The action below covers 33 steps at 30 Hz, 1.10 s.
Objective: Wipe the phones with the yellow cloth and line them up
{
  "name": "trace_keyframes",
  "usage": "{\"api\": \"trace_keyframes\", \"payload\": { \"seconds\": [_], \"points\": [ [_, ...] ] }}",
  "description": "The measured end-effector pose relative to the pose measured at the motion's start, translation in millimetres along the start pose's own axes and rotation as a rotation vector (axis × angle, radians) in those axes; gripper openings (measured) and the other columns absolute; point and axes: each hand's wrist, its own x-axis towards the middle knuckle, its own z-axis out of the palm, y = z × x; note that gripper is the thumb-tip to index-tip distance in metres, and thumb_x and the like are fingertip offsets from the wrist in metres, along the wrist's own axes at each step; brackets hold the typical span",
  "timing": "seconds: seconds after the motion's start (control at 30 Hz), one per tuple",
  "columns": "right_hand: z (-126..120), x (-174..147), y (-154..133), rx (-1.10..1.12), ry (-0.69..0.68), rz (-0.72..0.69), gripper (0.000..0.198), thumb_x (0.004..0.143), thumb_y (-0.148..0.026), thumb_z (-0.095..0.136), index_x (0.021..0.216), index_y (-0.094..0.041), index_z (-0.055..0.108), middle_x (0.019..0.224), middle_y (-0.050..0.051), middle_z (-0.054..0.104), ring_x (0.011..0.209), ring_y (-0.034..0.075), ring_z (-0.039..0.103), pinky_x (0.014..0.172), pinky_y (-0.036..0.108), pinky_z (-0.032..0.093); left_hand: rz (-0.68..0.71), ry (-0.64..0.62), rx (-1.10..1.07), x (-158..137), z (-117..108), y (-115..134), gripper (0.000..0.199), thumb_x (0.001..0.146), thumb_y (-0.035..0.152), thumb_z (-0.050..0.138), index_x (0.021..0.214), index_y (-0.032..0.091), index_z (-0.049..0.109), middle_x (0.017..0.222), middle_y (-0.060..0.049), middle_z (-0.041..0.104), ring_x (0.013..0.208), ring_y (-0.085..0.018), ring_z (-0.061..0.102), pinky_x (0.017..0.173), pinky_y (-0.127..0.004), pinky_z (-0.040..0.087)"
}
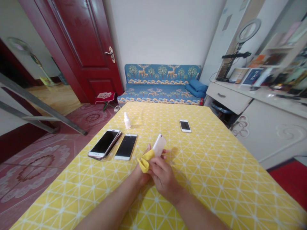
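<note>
A white phone point(159, 145) is held up off the table, tilted, in my left hand point(143, 175); fingertips of that hand show along both edges of the phone. My right hand point(163, 175) is closed on a yellow cloth point(145, 162), which covers the phone's lower part. The cloth hides that end of the phone and part of my left hand. To the left lies a white phone with a dark screen point(126, 147), and beyond it a larger phone point(105, 143) rests on a dark case or cover.
A white spray bottle point(127, 121) stands upright at the table's back left. A small white phone point(185, 126) lies farther right. The yellow patterned tablecloth point(216, 179) covers the table. A blue patterned sofa point(158, 84) is behind it; a white cabinet point(275, 127) is at the right.
</note>
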Motion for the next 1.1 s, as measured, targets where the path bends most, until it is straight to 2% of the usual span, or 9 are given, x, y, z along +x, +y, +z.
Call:
{"api": "trace_keyframes", "payload": {
  "seconds": [0.1, 0.17, 0.27, 0.4, 0.53, 0.8, 0.87, 0.97, 1.1],
  "points": [
    [-4.2, 0.5, 8.4, -0.126, 0.099, 0.012, 0.027, 0.091, -0.01, 0.043, 0.109, -0.021, 0.061, 0.088, 0.006, 0.058, 0.08, 0.017, 0.056, 0.07, 0.029, 0.048, -0.086, -0.137, -0.084, -2.4, 5.9, 0.5, 0.056, 0.084, 0.06, 0.049, 0.101, 0.01, 0.068, 0.101, -0.013, 0.068, 0.102, -0.022, 0.062, 0.09, -0.025, 0.047],
    [-11.0, 2.0, 15.5, -0.184, 0.167, 0.043, 0.025, 0.091, -0.01, 0.043, 0.103, -0.021, 0.062, 0.09, 0.006, 0.057, 0.082, 0.018, 0.055, 0.071, 0.03, 0.047, -0.105, -0.17, -0.117, -3.2, 7.3, 1.6, 0.051, 0.085, 0.056, 0.05, 0.101, 0.01, 0.066, 0.1, -0.012, 0.068, 0.098, -0.021, 0.063, 0.088, -0.028, 0.048],
    [-25.0, 5.1, 26.6, -0.235, 0.262, 0.147, 0.023, 0.092, -0.012, 0.041, 0.098, -0.021, 0.061, 0.095, 0.006, 0.055, 0.086, 0.017, 0.055, 0.074, 0.03, 0.046, -0.129, -0.189, -0.094, -5.0, 5.5, 1.0, 0.033, 0.086, 0.038, 0.055, 0.101, 0.01, 0.066, 0.093, -0.011, 0.07, 0.086, -0.02, 0.065, 0.083, -0.033, 0.049],
    [-40.5, 6.5, 38.9, -0.328, 0.328, 0.265, 0.022, 0.093, -0.014, 0.039, 0.088, -0.02, 0.06, 0.092, 0.005, 0.052, 0.085, 0.017, 0.053, 0.074, 0.031, 0.044, -0.145, -0.285, -0.142, -6.3, 2.7, -0.9, 0.035, 0.079, 0.017, 0.053, 0.112, 0.008, 0.062, 0.104, -0.014, 0.069, 0.102, -0.027, 0.062, 0.097, -0.047, 0.041],
    [-37.1, 3.6, 41.8, -0.349, 0.272, 0.299, 0.023, 0.093, -0.015, 0.037, 0.086, -0.02, 0.059, 0.089, 0.005, 0.052, 0.083, 0.018, 0.053, 0.073, 0.031, 0.044, -0.109, -0.311, -0.285, -0.9, -0.8, 4.1, 0.043, 0.076, 0.02, 0.049, 0.115, 0.005, 0.059, 0.108, -0.015, 0.069, 0.113, -0.028, 0.058, 0.105, -0.046, 0.034],
    [-4.1, 0.9, 8.4, -0.206, -0.03, 0.094, 0.024, 0.089, -0.01, 0.038, 0.087, -0.02, 0.06, 0.089, 0.007, 0.059, 0.083, 0.019, 0.054, 0.071, 0.031, 0.044, 0.138, -0.137, -0.363, 2.1, -8.7, 28.0, 0.061, 0.08, 0.025, 0.043, 0.136, 0.0, 0.039, 0.123, -0.018, 0.062, 0.122, -0.025, 0.052, 0.106, -0.038, 0.035],
    [-5.3, 1.4, -0.9, -0.185, -0.151, 0.024, 0.02, 0.086, -0.01, 0.041, 0.083, -0.019, 0.059, 0.08, 0.005, 0.059, 0.075, 0.018, 0.053, 0.067, 0.031, 0.041, 0.164, -0.093, -0.337, 0.1, -7.5, 32.2, 0.058, 0.084, 0.027, 0.041, 0.136, 0.002, 0.039, 0.124, -0.019, 0.06, 0.118, -0.025, 0.055, 0.101, -0.038, 0.041],
    [-13.1, 2.4, -7.6, -0.142, -0.255, -0.034, 0.016, 0.085, -0.018, 0.045, 0.077, -0.019, 0.059, 0.072, 0.002, 0.057, 0.069, 0.016, 0.052, 0.07, 0.033, 0.039, 0.193, -0.039, -0.243, 1.3, -8.3, 33.6, 0.052, 0.091, 0.041, 0.038, 0.128, 0.007, 0.05, 0.108, -0.014, 0.065, 0.086, -0.019, 0.065, 0.075, -0.03, 0.051],
    [-19.3, 1.0, 0.1, -0.02, -0.059, 0.192, 0.02, 0.089, -0.036, 0.049, 0.089, -0.02, 0.061, 0.084, 0.003, 0.059, 0.07, 0.015, 0.054, 0.066, 0.029, 0.041, 0.216, 0.101, 0.077, 6.7, -12.7, 24.9, 0.081, 0.081, 0.076, 0.029, 0.12, 0.011, 0.059, 0.076, -0.005, 0.063, 0.055, -0.013, 0.055, 0.051, -0.025, 0.043]
  ]
}}
